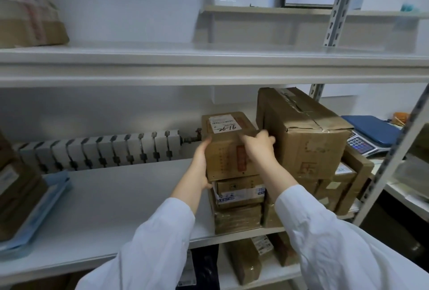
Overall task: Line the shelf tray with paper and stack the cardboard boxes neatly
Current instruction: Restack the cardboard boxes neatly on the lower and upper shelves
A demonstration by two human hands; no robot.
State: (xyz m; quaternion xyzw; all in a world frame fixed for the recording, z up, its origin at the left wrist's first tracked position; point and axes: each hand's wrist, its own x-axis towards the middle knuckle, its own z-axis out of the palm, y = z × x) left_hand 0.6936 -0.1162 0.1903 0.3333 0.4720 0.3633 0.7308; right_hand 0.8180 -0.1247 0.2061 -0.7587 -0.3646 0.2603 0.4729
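White metal shelf (116,197): labelled cardboard box (226,152) atop box stack (239,203); left hand (200,161) grips its left side, right hand (257,144) its right edge.

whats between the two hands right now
The labelled cardboard box, topmost of its stack: the left hand grips its left side, the right hand its upper right edge. Seen in the head view.

Head view, close, facing shelf (116,197) (slightly downward)
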